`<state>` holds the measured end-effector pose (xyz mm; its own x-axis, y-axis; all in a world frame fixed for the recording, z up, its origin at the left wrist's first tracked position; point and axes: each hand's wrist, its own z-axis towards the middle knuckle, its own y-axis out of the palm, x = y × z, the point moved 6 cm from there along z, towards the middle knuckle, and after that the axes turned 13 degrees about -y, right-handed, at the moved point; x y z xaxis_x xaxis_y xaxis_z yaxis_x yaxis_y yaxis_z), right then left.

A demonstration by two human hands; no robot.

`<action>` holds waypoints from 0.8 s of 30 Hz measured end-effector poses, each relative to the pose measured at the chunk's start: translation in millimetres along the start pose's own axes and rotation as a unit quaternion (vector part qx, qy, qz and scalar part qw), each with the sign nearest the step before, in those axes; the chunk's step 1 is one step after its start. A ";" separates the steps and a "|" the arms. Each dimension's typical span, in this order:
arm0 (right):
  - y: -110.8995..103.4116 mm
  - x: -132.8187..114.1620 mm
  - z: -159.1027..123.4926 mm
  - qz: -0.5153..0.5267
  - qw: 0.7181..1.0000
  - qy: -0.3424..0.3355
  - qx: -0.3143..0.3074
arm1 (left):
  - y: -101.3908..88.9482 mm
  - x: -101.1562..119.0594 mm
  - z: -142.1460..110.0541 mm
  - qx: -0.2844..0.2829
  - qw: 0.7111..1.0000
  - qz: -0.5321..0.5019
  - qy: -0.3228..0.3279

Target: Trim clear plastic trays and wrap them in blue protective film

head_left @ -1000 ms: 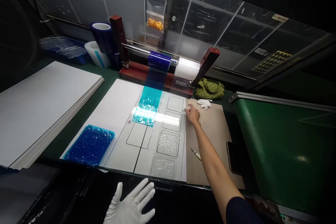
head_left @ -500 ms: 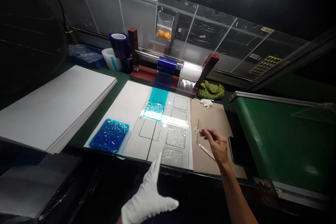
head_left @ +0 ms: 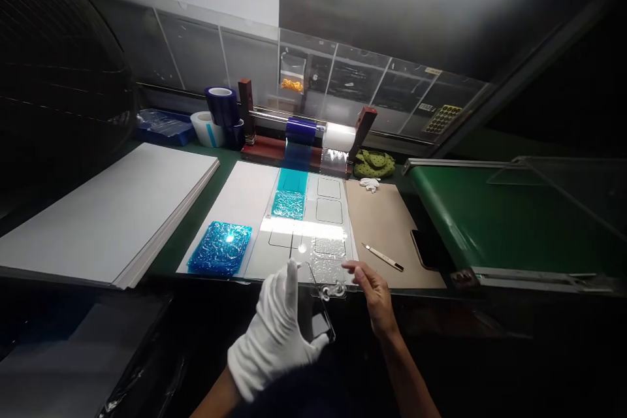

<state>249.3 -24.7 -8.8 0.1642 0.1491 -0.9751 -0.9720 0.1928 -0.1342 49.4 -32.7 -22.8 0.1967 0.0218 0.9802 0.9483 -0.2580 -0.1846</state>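
My left hand (head_left: 277, 326), in a white glove, grips a thin clear panel (head_left: 329, 326) with a dark edge line by its rim, between thumb and fingers. The panel is tilted at the table's front edge. Beside it, my bare right hand (head_left: 372, 290) has thumb and forefinger pinched together; what they hold, if anything, is too small to make out. A shiny clear curl (head_left: 334, 290) shows at the panel's right side. Behind the hands, a clear sheet marked with rounded rectangles (head_left: 329, 210) carries clear film pieces. A craft knife (head_left: 385, 257) lies on brown board (head_left: 375, 222).
Blue film pieces (head_left: 220, 248) lie left of the marked sheet. A wooden stand (head_left: 267, 149) holds a blue film roll (head_left: 301, 130) and a clear roll (head_left: 339, 136). White sheets (head_left: 112, 202) are stacked left. A phone (head_left: 424, 249) and green conveyor belt (head_left: 480, 222) are right.
The panel, seen nearly edge-on by my right hand, is now in my left hand. My right hand has moved left and down, my left hand slightly up. The view has shifted.
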 end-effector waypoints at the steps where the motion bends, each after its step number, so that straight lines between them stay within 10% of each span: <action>1: -1.7 -3.4 1.3 -0.045 0.999 -0.014 -0.001 | -3.0 0.6 0.1 0.001 1.000 0.015 0.016; 7: 43.1 -10.3 -1.4 -0.009 0.983 0.013 -0.182 | -13.4 8.4 8.7 -0.017 0.986 0.164 0.025; 12: 58.6 -24.5 2.3 -0.166 0.965 -0.063 -0.191 | -17.2 22.7 14.3 -0.009 0.967 0.255 0.009; 19: 85.0 -34.8 -7.3 -0.478 0.833 -0.156 -0.232 | -0.5 34.6 26.0 0.037 0.933 0.356 0.036; 24: 71.2 -37.4 -4.4 -0.370 0.904 -0.120 -0.178 | -4.8 43.6 25.1 0.042 0.899 0.429 0.072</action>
<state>173.3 -20.9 17.3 0.7814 0.3215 -0.5349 -0.5671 0.0080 -0.8236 59.6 -6.2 19.0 0.8366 -0.2776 0.4722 0.4796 -0.0453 -0.8763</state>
